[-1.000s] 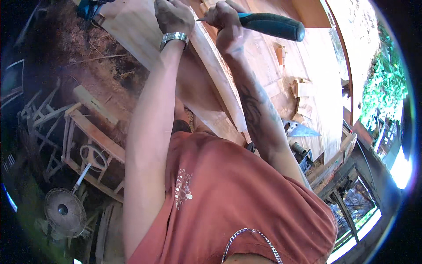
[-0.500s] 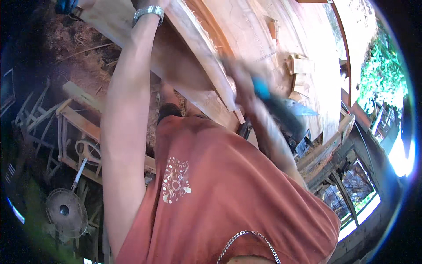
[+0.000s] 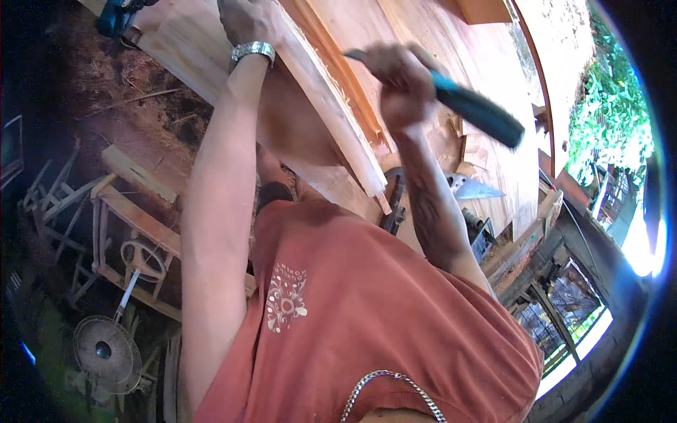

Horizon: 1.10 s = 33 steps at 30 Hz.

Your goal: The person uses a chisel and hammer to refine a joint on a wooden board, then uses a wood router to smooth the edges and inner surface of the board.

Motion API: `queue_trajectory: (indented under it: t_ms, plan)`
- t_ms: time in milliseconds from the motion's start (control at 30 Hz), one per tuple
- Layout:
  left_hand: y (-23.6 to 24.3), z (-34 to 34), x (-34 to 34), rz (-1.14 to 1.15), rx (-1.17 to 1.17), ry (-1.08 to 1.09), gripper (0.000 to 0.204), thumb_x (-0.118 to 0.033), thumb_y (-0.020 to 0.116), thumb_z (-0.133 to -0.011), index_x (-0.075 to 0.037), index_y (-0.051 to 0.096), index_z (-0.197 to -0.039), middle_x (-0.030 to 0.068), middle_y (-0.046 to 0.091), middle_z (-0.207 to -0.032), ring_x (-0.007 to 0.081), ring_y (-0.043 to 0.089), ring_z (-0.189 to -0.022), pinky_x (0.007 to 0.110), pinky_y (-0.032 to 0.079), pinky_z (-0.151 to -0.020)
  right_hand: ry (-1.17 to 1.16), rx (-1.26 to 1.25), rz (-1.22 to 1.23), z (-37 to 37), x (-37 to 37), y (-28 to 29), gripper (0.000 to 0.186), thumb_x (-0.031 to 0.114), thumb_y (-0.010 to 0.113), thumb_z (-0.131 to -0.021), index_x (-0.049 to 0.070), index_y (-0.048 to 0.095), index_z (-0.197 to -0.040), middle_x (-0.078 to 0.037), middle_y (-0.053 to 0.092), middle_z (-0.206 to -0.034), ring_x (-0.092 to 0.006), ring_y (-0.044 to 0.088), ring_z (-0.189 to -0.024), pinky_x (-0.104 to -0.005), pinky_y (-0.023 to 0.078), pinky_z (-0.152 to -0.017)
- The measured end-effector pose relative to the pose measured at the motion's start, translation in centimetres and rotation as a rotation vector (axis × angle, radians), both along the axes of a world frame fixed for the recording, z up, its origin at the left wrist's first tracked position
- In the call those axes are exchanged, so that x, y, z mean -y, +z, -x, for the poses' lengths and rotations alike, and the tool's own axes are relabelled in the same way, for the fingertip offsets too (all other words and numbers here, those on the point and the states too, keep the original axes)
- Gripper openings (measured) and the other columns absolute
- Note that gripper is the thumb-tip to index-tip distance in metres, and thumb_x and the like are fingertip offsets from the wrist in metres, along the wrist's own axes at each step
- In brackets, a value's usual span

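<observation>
Pale wood front and centre: a long beam (image 3: 331, 120) slanting from the upper left down toward the shirt (image 3: 395, 296), out along the near-left side of the worktable (image 3: 486, 63). Its right edge is all fuzzy with curls of shaving.

Left hand (image 3: 248, 21) is the nearer one, sitting right at the beam's far end. Its fingers run off the top of the view, so I honestly can't tell how tightly they're closed. Wristwatch (image 3: 252, 51) on that arm, fwiw.

Right hand (image 3: 405, 81) is a bit blurry, but its fingers look curled snug around the front part of a teal-and-black handled tool (image 3: 483, 113), with the handle poking out behind toward the table's right edge. From those fingers the beam lies to the left, and the tool's dark tip points that way too, clear of the wood. Both slant the same direction, but the tool lies flatter across the view.

Just right of the beam there's a brown grooved strip (image 3: 349, 77). Further over, toward the table's near-right corner, are small wood blocks (image 3: 476, 156) and a triangular metal blade (image 3: 479, 189). Way off left, below the table: a wooden frame (image 3: 144, 218) and a dusty fan (image 3: 107, 354).
</observation>
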<state>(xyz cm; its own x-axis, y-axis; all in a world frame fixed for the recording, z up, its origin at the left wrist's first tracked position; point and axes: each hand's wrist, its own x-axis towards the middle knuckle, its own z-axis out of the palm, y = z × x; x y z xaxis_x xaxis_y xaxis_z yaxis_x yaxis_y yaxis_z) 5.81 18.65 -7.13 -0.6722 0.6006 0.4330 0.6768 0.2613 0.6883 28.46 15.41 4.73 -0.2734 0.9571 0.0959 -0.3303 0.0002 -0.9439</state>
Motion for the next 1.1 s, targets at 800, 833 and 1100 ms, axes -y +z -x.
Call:
queue_trajectory:
  t_ms: [800,833,1100]
  plan:
    - [0.5,0.6,0.1,-0.021,0.183,0.037,0.014,-0.011,0.05,-0.097,-0.001,0.054,-0.104,0.0201,0.059,-0.099,0.0382,0.059,-0.097,0.046,0.048,-0.087,0.062,0.161,0.179,-10.0,9.5,-0.5,0.034,0.016,0.053,-0.094,0.008,0.04,-0.064,-0.003,0.037,-0.058,-0.0192,0.039,-0.058,-0.0448,0.049,-0.073]
    - [0.3,0.6,0.0,-0.027,0.221,0.046,0.013,-0.009,0.05,-0.096,-0.001,0.055,-0.105,0.0205,0.06,-0.101,0.038,0.06,-0.099,0.045,0.048,-0.088,0.02,0.142,0.173,-7.2,8.1,1.2,0.032,0.018,0.055,-0.092,0.008,0.04,-0.065,-0.003,0.039,-0.061,-0.0192,0.04,-0.061,-0.0462,0.052,-0.078]
    - [0.0,0.4,-0.2,-0.065,0.227,0.052,0.017,-0.015,0.05,-0.103,0.0,0.057,-0.108,0.0231,0.064,-0.103,0.0397,0.062,-0.099,0.047,0.049,-0.088,0.09,-0.03,0.11,4.2,-0.8,-4.9,0.036,0.024,0.057,-0.095,-0.002,0.064,-0.072,-0.012,0.067,-0.069,-0.0201,0.065,-0.066,-0.0335,0.052,-0.064]
